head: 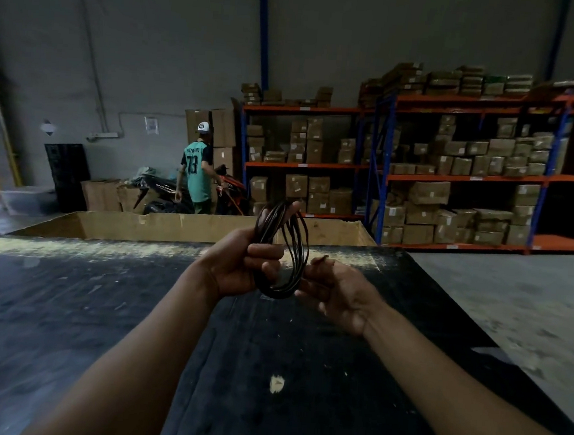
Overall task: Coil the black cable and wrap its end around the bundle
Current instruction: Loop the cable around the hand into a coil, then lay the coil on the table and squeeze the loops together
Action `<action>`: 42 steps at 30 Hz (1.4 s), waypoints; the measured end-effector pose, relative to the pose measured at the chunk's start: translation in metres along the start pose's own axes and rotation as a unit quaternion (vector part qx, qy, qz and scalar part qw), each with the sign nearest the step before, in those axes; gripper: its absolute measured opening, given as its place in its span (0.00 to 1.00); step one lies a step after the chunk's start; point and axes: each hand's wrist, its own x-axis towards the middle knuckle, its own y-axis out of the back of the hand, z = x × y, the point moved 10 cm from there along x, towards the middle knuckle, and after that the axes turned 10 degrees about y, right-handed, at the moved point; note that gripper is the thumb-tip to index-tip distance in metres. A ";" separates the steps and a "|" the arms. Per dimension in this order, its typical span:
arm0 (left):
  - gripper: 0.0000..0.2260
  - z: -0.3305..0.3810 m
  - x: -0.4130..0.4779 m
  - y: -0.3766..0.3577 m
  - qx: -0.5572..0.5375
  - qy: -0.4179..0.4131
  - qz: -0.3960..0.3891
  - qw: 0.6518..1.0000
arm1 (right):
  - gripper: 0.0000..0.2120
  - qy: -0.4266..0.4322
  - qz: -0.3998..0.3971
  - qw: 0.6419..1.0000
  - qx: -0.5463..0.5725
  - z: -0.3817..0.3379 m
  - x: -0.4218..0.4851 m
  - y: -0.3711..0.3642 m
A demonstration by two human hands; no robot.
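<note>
Warehouse shelving (pixel 454 168) stacked with cartons fills the 2 o'clock background above a dark counter (pixel 301 373). At centre, the left hand (pixel 237 265) is closed around the coiled black cable (pixel 281 251), held upright above the counter. At 3 o'clock of the coil, the right hand (pixel 338 290) touches its loops, fingers loosely curled.

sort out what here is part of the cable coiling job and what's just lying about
Part of the job:
- black cable, already looped into a coil
- left hand, gripping the coil
- right hand, at the coil's right side

Just lying about:
- black table
- open cardboard box
- shelves of boxes
- motorcycle
- person in a green jersey
</note>
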 end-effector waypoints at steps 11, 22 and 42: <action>0.19 0.008 0.003 0.038 -0.019 -0.056 0.182 0.981 | 0.10 0.112 0.108 0.985 -0.079 -0.014 -0.012 -0.007; 0.25 0.001 0.003 0.046 -0.011 -0.071 0.205 0.976 | 0.13 0.132 0.125 0.930 -0.320 -0.021 -0.011 -0.004; 0.17 -0.197 -0.012 0.111 -0.242 -0.018 0.372 0.896 | 0.14 0.127 0.122 0.724 -0.667 0.038 -0.057 0.063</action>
